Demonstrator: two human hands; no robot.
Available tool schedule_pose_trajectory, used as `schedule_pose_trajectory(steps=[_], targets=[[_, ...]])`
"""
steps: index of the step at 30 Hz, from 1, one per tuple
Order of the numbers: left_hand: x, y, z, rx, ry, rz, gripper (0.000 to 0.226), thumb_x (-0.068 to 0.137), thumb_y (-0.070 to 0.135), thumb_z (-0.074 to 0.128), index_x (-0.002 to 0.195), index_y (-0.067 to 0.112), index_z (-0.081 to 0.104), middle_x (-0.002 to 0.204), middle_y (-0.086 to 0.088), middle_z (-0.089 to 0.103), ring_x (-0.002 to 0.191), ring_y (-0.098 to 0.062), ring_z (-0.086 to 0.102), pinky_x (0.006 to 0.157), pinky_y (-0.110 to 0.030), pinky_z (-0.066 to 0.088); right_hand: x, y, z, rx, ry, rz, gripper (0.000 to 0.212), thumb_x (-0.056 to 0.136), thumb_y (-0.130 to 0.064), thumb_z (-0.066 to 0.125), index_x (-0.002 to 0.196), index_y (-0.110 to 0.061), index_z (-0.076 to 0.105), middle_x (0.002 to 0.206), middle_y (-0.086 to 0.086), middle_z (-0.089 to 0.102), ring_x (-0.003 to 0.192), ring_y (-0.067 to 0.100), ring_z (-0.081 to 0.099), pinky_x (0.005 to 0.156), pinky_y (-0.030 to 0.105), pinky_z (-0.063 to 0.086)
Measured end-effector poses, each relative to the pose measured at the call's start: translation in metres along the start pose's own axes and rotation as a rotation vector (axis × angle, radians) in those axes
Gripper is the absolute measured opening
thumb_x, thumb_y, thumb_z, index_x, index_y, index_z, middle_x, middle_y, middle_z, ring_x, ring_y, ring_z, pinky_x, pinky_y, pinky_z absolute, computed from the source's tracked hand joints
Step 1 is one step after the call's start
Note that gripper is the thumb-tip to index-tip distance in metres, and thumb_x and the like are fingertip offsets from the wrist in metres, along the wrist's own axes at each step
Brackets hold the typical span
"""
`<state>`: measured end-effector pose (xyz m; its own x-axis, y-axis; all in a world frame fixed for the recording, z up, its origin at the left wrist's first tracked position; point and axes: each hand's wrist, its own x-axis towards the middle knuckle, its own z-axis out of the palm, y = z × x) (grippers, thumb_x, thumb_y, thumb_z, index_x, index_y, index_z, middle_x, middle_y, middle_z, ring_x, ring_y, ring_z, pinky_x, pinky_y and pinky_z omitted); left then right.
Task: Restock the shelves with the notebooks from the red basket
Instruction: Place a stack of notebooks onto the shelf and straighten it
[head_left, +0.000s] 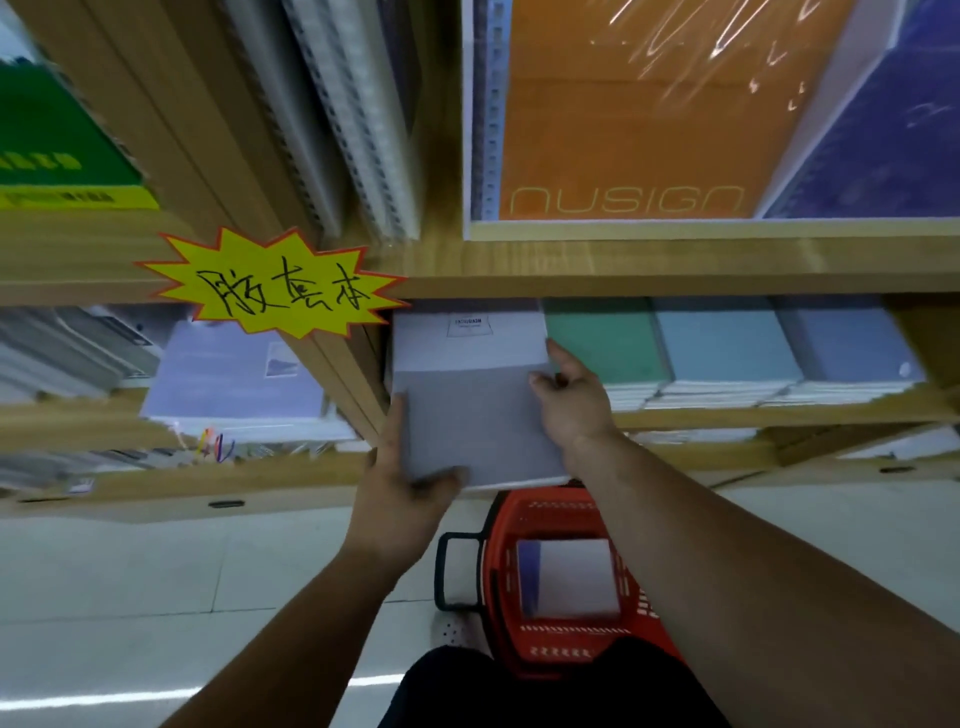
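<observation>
One grey notebook (467, 415) is in my hands, half over the lip of the lower shelf (727, 415), at the slot just left of the green stack (597, 338). My left hand (405, 488) grips its near left corner, thumb on top; my right hand (571, 395) holds the right edge with curled fingers. I judge this one nearly placed, not yet let go. On the floor, the red basket (498, 597) shows at least one more notebook (576, 577) inside, so restocking is unfinished; how many lie beneath I cannot tell
</observation>
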<state>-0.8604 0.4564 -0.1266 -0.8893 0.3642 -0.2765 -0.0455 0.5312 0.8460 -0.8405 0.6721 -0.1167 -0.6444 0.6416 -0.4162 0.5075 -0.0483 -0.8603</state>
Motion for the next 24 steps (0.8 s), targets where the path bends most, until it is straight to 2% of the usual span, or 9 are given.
schedule_pose_trajectory(steps=[4,6,8,11,14,17,20,23,24], targets=[[-0.019,-0.011,0.001,0.034,-0.033,-0.012,0.125,0.07,0.026,0.092,0.155,0.056,0.006,0.136,0.001,0.05,0.102,-0.012,0.067,0.087,-0.039,0.061,-0.006,0.001,-0.002,0.035,-0.011,0.035,0.059,0.103,-0.028,0.055,0.157,-0.037,0.033,0.127,-0.005,0.06,0.108,0.017,0.059,0.09,0.028,0.05],[-0.018,-0.011,0.0,0.012,-0.023,-0.009,0.116,0.076,0.018,0.088,0.157,0.05,0.011,0.134,0.006,0.056,0.098,0.004,0.067,0.087,-0.031,0.06,-0.015,0.01,-0.007,0.029,-0.031,0.06,0.063,0.102,-0.032,0.057,0.158,-0.038,0.028,0.115,-0.003,0.063,0.109,0.022,0.063,0.094,0.035,0.053],[-0.018,-0.002,-0.002,0.014,0.005,-0.035,0.104,0.083,0.014,0.082,0.158,0.043,0.017,0.129,0.008,0.06,0.088,0.014,0.064,0.074,-0.014,0.056,-0.032,0.023,-0.012,0.028,-0.103,0.08,0.063,0.103,-0.033,0.057,0.157,-0.041,0.027,0.123,-0.003,0.062,0.108,0.019,0.062,0.092,0.036,0.054],[-0.021,0.009,0.0,-0.009,0.087,-0.079,0.095,0.085,0.017,0.08,0.157,0.041,0.023,0.124,0.005,0.061,0.091,-0.003,0.063,0.069,-0.015,0.048,-0.053,0.046,-0.015,0.113,-0.15,0.113,0.061,0.104,-0.028,0.056,0.156,-0.044,0.029,0.136,-0.009,0.053,0.118,0.019,0.059,0.101,0.045,0.054],[-0.021,0.02,0.009,-0.156,0.137,-0.153,0.091,0.086,0.007,0.074,0.158,0.036,0.027,0.121,0.01,0.06,0.09,0.006,0.058,0.073,-0.017,0.046,-0.055,0.049,-0.01,0.251,-0.114,0.105,0.061,0.104,-0.016,0.056,0.156,-0.038,0.033,0.143,-0.007,0.051,0.112,0.015,0.061,0.091,0.039,0.06],[-0.002,0.038,0.011,-0.303,0.18,-0.215,0.089,0.087,-0.006,0.065,0.155,0.035,0.026,0.113,0.016,0.061,0.101,-0.012,0.063,0.069,-0.016,0.048,-0.041,0.029,-0.002,0.28,-0.066,0.104,0.061,0.103,-0.011,0.056,0.157,-0.032,0.035,0.146,-0.002,0.05,0.105,0.018,0.066,0.087,0.04,0.062],[0.023,0.046,0.005,-0.599,0.195,-0.343,0.084,0.089,-0.016,0.055,0.159,0.02,0.026,0.137,-0.016,0.058,0.111,-0.031,0.064,0.098,-0.038,0.055,-0.024,0.004,0.009,0.337,0.008,0.154,0.059,0.103,-0.009,0.056,0.156,-0.027,0.038,0.146,-0.005,0.051,0.105,0.034,0.069,0.093,0.053,0.057],[0.017,0.045,0.009,-0.612,0.129,-0.374,0.063,0.095,-0.01,0.054,0.153,0.009,0.038,0.123,-0.015,0.059,0.118,-0.03,0.062,0.111,-0.021,0.039,-0.015,-0.006,0.019,0.44,0.019,0.189,0.056,0.102,-0.01,0.059,0.154,-0.025,0.043,0.151,-0.003,0.048,0.101,0.02,0.064,0.093,0.039,0.059],[0.012,0.044,0.012,-0.673,0.126,-0.395,0.068,0.095,-0.012,0.053,0.156,0.011,0.032,0.119,-0.015,0.059,0.126,-0.034,0.058,0.116,-0.026,0.035,-0.015,-0.004,0.02,0.512,0.01,0.219,0.053,0.102,-0.01,0.059,0.151,-0.026,0.047,0.146,-0.001,0.053,0.1,0.02,0.064,0.095,0.038,0.058]])
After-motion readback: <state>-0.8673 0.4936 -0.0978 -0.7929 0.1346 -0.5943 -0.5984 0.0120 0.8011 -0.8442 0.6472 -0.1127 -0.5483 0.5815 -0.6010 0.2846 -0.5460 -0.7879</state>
